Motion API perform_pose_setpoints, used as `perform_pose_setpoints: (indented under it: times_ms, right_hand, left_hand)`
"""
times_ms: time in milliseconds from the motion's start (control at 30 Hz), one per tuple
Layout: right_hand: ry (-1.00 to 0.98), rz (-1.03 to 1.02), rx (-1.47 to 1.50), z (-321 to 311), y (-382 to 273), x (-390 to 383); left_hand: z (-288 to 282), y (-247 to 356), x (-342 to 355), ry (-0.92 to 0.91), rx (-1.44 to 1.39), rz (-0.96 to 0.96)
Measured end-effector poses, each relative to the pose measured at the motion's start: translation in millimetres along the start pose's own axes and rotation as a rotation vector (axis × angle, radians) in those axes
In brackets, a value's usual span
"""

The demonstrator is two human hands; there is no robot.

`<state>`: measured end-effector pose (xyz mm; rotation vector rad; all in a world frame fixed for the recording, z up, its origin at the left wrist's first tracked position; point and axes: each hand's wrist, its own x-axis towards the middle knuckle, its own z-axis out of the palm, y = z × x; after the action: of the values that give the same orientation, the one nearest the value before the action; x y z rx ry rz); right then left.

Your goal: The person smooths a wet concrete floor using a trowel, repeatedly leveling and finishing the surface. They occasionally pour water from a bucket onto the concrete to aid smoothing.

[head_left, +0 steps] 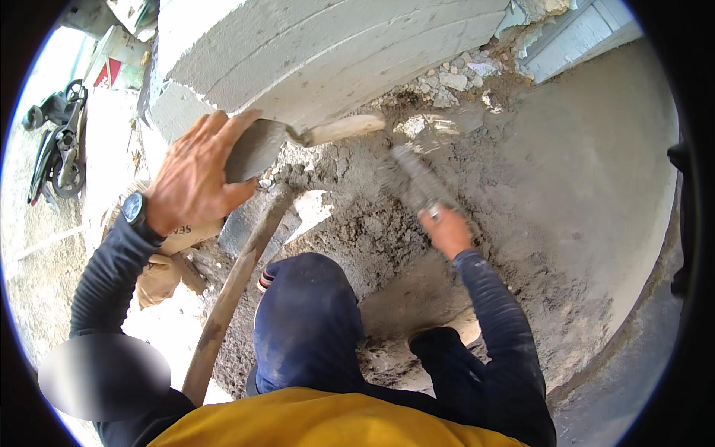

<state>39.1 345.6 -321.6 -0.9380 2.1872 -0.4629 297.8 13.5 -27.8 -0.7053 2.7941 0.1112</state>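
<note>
Left hand clasps wooden-handled grey metal trowel by blade; right hand grips long grey tool, best kept flat over lumpy grey mortar.

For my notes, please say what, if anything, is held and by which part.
Left hand holds a trowel by its blade; right hand, a blurred tool by one end.

There are two hands, one trowel, one blurred tool, one wooden pole, one wristwatch.
</note>
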Motion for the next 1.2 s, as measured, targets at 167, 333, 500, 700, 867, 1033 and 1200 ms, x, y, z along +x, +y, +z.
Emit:
perform_pose_setpoints:
  times_ms: [167,333,500,700,867,1033,1200]
  right_hand:
    - [-0.06,-0.125,-0.225,10.3,-16.4,-7.0]
    - [0.219,0.003,-0.136,-1.0,-30.9,36.2]
    - [-0.411,-0.311,-0.358,25.2,-46.1,31.2]
    - [0.1,-0.283,-0.112,49.9,-61.2,36.8]
    - [-0.31,-0.486,-0.429,50.6,-53.6,15.0]
    - [-0.062,-0.165,-0.333,52.1,-23.9,-58.2]
    - [0.029,-0.222,-0.398,38.3,16.2,-53.3]
  left_hand:
    - [-15.1,-24.8,-37.3,0.027,-0.019,-0.024]
    - [-26.4,-38.1,-47.6,0.113,0.0,0.021]
    - [-50.3,-44.0,-51.8,0.17,0.033,0.063]
    - [-75.9,-59.0,-59.1,0.352,0.186,0.155]
    - [-96.7,-111.6,-79.4,0.615,0.361,0.174]
    - [-49.1,-204.6,-81.2,0.794,0.085,-0.144]
    - [41.3,-257.0,-59.5,0.605,0.101,-0.361]
